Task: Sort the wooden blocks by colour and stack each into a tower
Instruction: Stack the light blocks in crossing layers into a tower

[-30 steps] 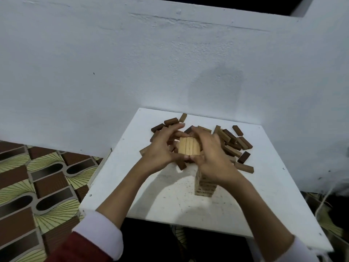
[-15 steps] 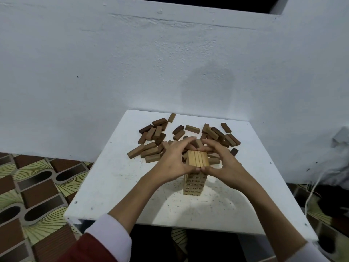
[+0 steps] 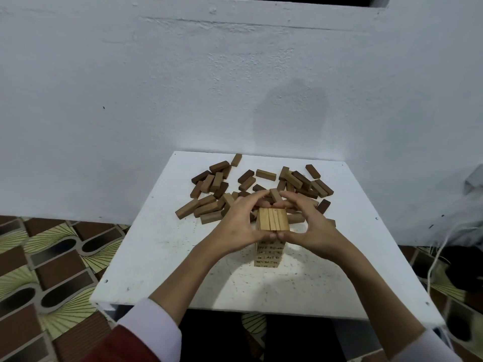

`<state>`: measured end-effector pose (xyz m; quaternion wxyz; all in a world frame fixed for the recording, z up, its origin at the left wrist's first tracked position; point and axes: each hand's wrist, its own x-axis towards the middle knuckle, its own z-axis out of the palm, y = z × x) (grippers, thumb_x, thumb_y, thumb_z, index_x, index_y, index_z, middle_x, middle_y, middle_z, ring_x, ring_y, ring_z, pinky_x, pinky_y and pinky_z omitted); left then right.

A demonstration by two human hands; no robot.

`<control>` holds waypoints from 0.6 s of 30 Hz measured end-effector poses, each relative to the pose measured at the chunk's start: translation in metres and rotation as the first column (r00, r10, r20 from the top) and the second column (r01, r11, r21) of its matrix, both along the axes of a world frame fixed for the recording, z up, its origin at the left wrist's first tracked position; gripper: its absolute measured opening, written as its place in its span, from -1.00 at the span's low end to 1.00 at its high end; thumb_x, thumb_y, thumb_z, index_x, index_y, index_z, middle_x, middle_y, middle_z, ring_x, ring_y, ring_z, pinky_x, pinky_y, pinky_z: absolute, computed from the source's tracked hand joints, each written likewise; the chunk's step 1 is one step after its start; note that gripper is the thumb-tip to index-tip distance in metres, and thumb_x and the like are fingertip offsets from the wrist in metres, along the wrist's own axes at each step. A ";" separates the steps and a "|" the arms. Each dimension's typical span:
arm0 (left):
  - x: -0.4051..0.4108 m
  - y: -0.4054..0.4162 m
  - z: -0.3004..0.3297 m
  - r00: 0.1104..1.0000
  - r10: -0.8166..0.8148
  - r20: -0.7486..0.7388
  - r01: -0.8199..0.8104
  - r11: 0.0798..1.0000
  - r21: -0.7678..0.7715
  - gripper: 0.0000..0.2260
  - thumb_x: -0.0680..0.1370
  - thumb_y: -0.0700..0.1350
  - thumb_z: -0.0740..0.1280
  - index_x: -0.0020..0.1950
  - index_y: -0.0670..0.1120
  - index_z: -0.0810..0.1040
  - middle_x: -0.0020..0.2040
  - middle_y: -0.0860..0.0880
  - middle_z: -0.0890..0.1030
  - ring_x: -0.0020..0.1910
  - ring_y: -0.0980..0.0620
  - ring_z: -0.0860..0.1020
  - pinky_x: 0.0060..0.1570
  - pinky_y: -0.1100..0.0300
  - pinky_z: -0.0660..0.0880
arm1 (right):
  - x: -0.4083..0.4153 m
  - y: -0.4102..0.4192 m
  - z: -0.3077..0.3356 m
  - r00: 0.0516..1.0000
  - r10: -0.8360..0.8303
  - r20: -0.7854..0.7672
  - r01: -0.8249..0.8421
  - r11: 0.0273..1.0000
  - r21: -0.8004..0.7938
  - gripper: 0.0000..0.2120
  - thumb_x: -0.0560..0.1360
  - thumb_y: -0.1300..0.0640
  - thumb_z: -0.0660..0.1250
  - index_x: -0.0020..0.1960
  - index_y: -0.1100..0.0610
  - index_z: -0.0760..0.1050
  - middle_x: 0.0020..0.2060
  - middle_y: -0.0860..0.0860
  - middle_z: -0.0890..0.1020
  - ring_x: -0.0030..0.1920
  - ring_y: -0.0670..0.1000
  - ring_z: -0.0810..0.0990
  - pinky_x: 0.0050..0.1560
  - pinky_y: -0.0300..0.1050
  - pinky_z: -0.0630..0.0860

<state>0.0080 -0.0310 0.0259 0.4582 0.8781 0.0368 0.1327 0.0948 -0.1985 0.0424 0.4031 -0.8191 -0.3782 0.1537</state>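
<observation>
A tower of light wooden blocks (image 3: 271, 220) stands near the middle of the white table (image 3: 162, 257). My left hand (image 3: 235, 220) curls round the tower's top layer from the left, thumb on its near edge. My right hand (image 3: 308, 226) curls round it from the right, and the fingertips of both hands nearly meet behind it. Several darker brown blocks (image 3: 209, 205) lie scattered on the far half of the table, behind the tower and my hands.
The table stands against a white wall (image 3: 235, 87). A patterned brown and green floor (image 3: 39, 270) lies to the left. White cords (image 3: 439, 246) hang off the table's right side.
My hands have stayed cupped round the tower's top layer. The view has shifted, so more of the loose brown blocks on the left show now.
</observation>
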 end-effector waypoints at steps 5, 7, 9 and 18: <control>0.001 0.001 -0.003 1.000 0.015 -0.017 -0.015 1.000 0.000 -0.23 0.34 -0.09 0.55 0.46 0.05 0.24 0.21 0.06 0.47 0.27 0.16 0.35 0.12 0.49 0.23 | 0.005 -0.004 -0.007 1.000 0.013 -0.023 -0.012 1.000 0.023 -0.22 0.38 0.20 0.49 0.45 -0.09 0.15 0.13 -0.40 0.41 0.23 -0.35 0.32 0.33 -0.14 0.22; 0.001 0.001 -0.004 1.000 0.021 -0.023 -0.020 1.000 0.007 -0.22 0.34 -0.08 0.54 0.47 0.03 0.23 0.24 0.06 0.47 0.28 0.15 0.34 0.17 0.39 0.25 | 0.006 -0.003 -0.008 0.999 0.015 -0.030 -0.014 0.999 0.032 -0.23 0.38 0.20 0.48 0.44 -0.08 0.16 0.15 -0.35 0.43 0.23 -0.35 0.32 0.32 -0.15 0.23; 0.001 0.001 -0.004 0.999 0.022 -0.028 -0.022 1.000 0.010 -0.22 0.35 -0.07 0.54 0.48 0.04 0.22 0.26 0.05 0.47 0.28 0.14 0.35 0.19 0.31 0.25 | 0.007 -0.003 -0.008 0.999 0.015 -0.033 -0.013 0.999 0.037 -0.25 0.39 0.21 0.48 0.43 -0.10 0.16 0.17 -0.29 0.44 0.26 -0.23 0.35 0.32 -0.13 0.23; 0.000 -0.001 -0.003 1.000 0.011 -0.025 -0.011 1.000 0.008 -0.26 0.37 -0.08 0.52 0.46 0.03 0.24 0.19 0.08 0.44 0.27 0.10 0.37 0.19 0.27 0.29 | 0.010 0.001 -0.006 0.998 0.058 -0.038 -0.058 0.998 -0.007 -0.28 0.41 0.22 0.46 0.40 -0.14 0.16 0.10 -0.37 0.40 0.26 -0.14 0.35 0.29 -0.15 0.25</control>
